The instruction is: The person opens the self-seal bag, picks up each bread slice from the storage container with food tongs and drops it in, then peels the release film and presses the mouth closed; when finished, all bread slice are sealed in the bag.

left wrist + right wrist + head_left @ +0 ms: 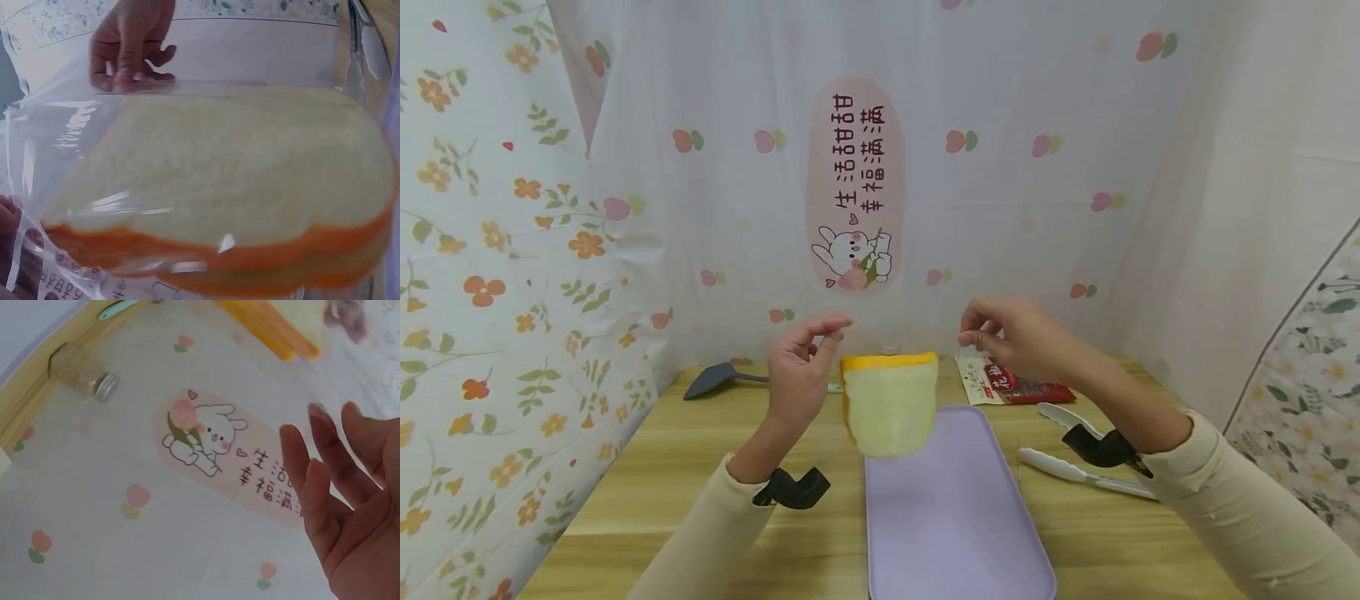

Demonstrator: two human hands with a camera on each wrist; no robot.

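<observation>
Two bread slices [891,412] with orange crust hang in a clear plastic bag [75,134] above the lilac tray [955,517]. My left hand [801,367] is raised to the left of the bread, its thumb and fingers pinching one side of the bag. On the opposite side, my right hand [1015,337] pinches the bag's edge between thumb and fingertips. In the left wrist view the right hand [134,47] shows at the bag's far edge, while only part of the left hand [9,244] appears. The right wrist view shows the right hand [356,506] with bent fingers.
Metal tongs with pale tips [1060,465] lie right of the tray, below a red and white snack packet [1015,383]. A dark spatula [711,381] lies at the back left. Near the curtain [1030,242] stands a small jar [81,372] with a metal lid.
</observation>
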